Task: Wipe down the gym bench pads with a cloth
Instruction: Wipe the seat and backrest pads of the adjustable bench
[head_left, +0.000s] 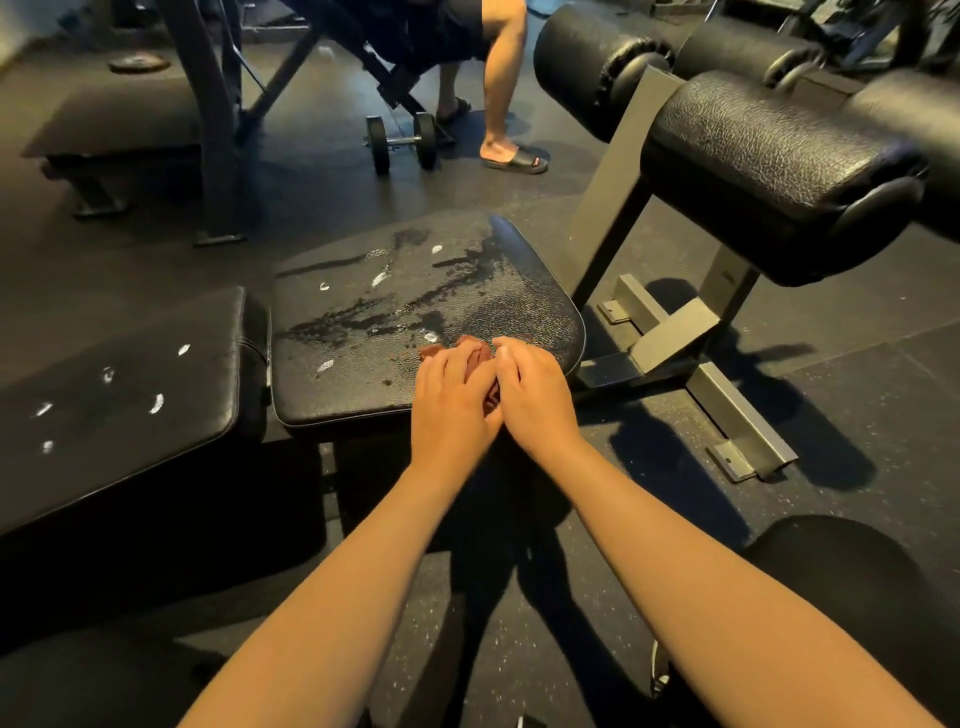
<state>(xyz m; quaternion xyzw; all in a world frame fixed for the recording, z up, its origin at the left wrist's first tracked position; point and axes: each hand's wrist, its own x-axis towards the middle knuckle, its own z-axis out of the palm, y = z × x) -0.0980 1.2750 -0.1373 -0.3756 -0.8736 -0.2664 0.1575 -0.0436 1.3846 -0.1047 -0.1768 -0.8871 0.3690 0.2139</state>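
Note:
A black seat pad lies in front of me, streaked with wet marks and white flecks. A longer black back pad adjoins it on the left, also flecked white. A reddish-brown cloth sits bunched at the seat pad's near right corner. My left hand and my right hand lie side by side on the cloth and press it against the pad. Most of the cloth is hidden under the hands.
Black roller pads on a grey steel frame stand to the right. A dumbbell lies on the floor beyond, beside another person's legs in sandals. Another bench and an upright post are at far left.

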